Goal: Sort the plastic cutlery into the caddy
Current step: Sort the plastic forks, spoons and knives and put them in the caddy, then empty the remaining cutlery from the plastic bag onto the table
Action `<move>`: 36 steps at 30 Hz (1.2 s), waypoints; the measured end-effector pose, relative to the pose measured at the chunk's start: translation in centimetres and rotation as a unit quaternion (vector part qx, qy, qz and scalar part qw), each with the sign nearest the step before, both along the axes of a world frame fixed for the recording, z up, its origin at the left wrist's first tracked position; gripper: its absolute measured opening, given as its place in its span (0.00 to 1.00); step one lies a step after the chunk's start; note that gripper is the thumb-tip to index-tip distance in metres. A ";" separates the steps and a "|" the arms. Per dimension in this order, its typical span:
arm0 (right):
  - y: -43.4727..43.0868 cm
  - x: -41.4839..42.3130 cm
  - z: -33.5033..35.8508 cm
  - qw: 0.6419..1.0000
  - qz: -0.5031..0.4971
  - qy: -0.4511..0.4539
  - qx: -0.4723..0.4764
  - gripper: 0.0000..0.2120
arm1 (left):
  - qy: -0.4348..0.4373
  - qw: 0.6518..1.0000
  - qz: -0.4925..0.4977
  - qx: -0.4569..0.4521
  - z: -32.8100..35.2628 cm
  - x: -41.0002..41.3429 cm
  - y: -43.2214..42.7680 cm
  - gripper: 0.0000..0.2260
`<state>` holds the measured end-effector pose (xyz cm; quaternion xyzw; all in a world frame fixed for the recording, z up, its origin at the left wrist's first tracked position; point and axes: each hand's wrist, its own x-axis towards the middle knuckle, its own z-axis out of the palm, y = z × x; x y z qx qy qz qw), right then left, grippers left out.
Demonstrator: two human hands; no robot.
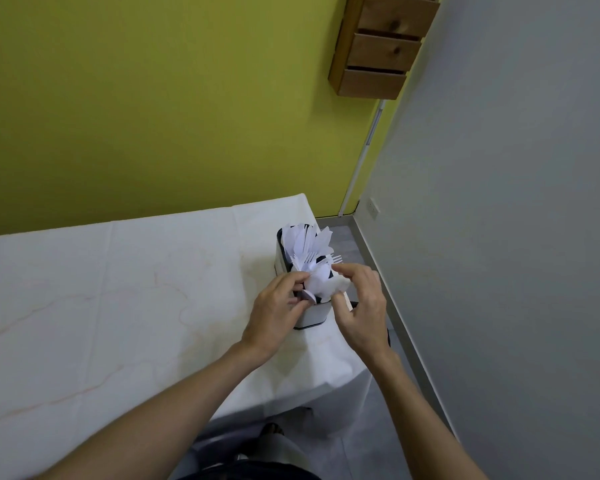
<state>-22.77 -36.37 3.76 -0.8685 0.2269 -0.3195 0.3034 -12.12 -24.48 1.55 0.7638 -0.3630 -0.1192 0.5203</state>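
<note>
Left hand (278, 306) and right hand (361, 303) curl their fingers to pinch the nearest white plastic cutlery (321, 284) — spoons, forks and knives standing heads-up, fanned, in a white rectangular caddy with dark trim (314, 315) — its long axis running away from the person, by the right edge of the white-covered table (118, 306)

White table (118, 289) veined faintly in pale orange. White caddy (314, 315) trimmed in black at rim and base, holding white cutlery (309, 242). Yellow-green wall (153, 98) at 11 o'clock, grey wall (499, 202) at 3 o'clock, brown wooden drawers (381, 46) with dark knots at 1 o'clock.
</note>
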 end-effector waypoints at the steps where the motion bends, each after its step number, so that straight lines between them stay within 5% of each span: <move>1: 0.2 0.1 0.0 1.000 -0.001 0.002 -0.006 0.16 | -0.019 1.000 -0.009 0.001 0.0 0.3 0.4 0.17; 11: 6.0 6.9 0.0 0.994 0.068 0.009 -0.085 0.13 | -0.094 0.985 0.140 0.029 0.3 6.2 8.7 0.19; 19: 18.6 15.9 -3.0 0.955 0.229 0.177 -0.069 0.26 | -0.002 0.931 0.334 0.147 -2.3 12.9 25.7 0.20; 22: 23.8 18.6 -3.9 0.939 0.272 0.199 -0.070 0.26 | 0.040 0.889 0.376 0.258 -3.9 14.7 33.2 0.25; 27: 29.3 21.0 -5.1 0.927 0.295 0.225 -0.048 0.25 | 0.118 0.813 0.350 0.451 -6.1 16.5 42.2 0.35; 36: 31.4 20.3 -6.3 0.921 0.270 0.280 0.021 0.23 | 0.153 0.822 0.210 0.507 -8.6 17.5 43.1 0.30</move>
